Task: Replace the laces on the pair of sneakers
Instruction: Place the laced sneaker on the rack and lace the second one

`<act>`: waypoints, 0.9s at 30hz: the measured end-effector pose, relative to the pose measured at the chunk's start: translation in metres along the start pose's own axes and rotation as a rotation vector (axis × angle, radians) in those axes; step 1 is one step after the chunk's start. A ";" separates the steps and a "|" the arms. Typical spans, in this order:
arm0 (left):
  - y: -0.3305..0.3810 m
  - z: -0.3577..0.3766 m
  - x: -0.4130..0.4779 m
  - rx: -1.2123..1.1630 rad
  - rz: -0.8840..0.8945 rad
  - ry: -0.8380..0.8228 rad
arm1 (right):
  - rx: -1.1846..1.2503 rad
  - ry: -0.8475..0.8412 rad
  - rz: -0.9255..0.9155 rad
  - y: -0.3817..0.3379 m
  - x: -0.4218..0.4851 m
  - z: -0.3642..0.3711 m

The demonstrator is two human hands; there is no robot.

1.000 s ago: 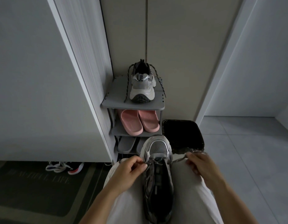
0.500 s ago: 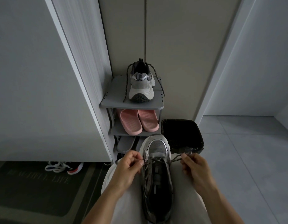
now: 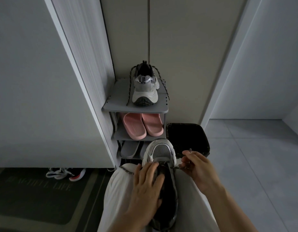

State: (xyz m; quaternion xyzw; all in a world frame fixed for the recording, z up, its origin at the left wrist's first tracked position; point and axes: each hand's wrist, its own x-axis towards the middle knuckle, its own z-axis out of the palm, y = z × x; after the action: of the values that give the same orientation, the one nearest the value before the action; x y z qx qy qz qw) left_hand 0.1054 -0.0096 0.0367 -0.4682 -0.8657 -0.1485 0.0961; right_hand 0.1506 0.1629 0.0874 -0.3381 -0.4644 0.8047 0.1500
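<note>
Sneaker (image 3: 161,153) on lap (image 3: 118,190) | left hand (image 3: 146,183) flat on it | right hand (image 3: 196,166) pinches lace (image 3: 177,168) | tiled floor (image 3: 245,164), shoe rack (image 3: 121,106)

The person has two bare hands, the left hand (image 3: 148,180) and the right hand (image 3: 197,166). The left forearm (image 3: 128,218) and the right forearm (image 3: 237,206) are bare too, all the way to the bottom edge. The legs are covered by loose trousers (image 3: 116,190) in a pale, off-white cloth. The cloth looks soft, with long folds and small creases
</note>
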 end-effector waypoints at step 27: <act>-0.030 -0.045 0.088 -0.531 0.073 0.123 | -0.552 -0.608 -0.400 -0.050 -0.017 0.009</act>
State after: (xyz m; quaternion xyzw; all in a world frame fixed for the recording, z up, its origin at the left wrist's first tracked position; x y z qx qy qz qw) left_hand 0.0335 0.0279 0.1009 -0.4981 -0.7714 -0.3951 0.0278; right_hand 0.1532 0.1735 0.1401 -0.0173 -0.7406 0.6687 0.0635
